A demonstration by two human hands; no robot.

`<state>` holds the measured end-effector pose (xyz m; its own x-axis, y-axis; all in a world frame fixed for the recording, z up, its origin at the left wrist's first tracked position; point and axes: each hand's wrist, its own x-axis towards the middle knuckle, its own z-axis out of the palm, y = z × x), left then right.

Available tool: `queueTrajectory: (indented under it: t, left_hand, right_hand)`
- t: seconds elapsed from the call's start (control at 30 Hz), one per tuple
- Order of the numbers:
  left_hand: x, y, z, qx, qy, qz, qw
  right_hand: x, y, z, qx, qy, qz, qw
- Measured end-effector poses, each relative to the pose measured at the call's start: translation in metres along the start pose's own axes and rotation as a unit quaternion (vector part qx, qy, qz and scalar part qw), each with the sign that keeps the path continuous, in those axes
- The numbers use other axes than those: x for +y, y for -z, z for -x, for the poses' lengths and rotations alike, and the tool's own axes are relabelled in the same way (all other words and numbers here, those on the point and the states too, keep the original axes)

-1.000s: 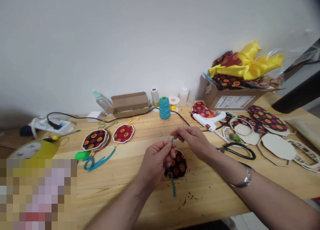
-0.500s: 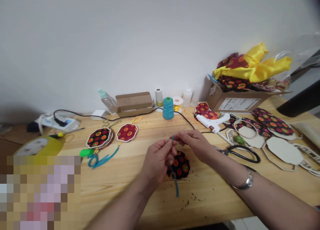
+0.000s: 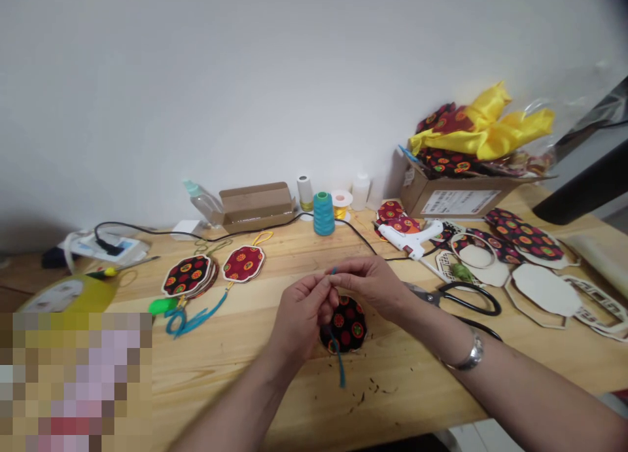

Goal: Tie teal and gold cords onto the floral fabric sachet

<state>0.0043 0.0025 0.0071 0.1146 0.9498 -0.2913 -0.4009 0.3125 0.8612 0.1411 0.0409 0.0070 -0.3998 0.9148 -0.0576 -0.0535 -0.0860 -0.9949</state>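
Wooden tabletop (image 3: 235, 373) beneath, teal cord (image 3: 340, 367) hangs below left hand (image 3: 307, 305).

Your hands (image 3: 330, 294) pinch a matt, thread-like blue cord (image 3: 340, 360) above a cloth-faced disc (image 3: 349, 324) printed black and red. The bench (image 3: 235, 386) is smooth pale wood with visible grain. Right of it, your scissors (image 3: 464, 298) pair grey metal with glossy black handles, beside a white plastic glue gun (image 3: 411, 238). Glossy, satin-like yellow cloth (image 3: 510, 135) tops a matt brown cardboard box (image 3: 454, 197). Your bracelet (image 3: 473, 352) is shiny silver-coloured metal.
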Motion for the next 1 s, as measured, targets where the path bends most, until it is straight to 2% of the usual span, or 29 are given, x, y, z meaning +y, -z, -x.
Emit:
queueTrajectory:
  t: [0.3,0.6,0.9,1.0]
  left_hand:
    - [-0.0003,0.0002,0.0010,-0.003,0.007,0.015,1.000]
    - [0.0022,-0.0004,0.0032,-0.044,0.014,0.070,0.996]
    - [-0.0013,-0.0011,0.0011,-0.018,0.002,0.026,0.999]
    - [-0.0013,-0.0008,0.0006,-0.010,-0.002,0.036,0.999]
  right_hand:
    - [0.0041,-0.0030,-0.0002,0.049,0.017,-0.023,0.998]
    - [-0.0047,-0.0033,0.0034,0.072,-0.001,-0.019,0.997]
    - [-0.0056,-0.0021,0.0036,0.063,-0.009,-0.017,0.998]
    - [-0.0052,0.0025,0.0017,0.070,-0.029,-0.058,0.995]
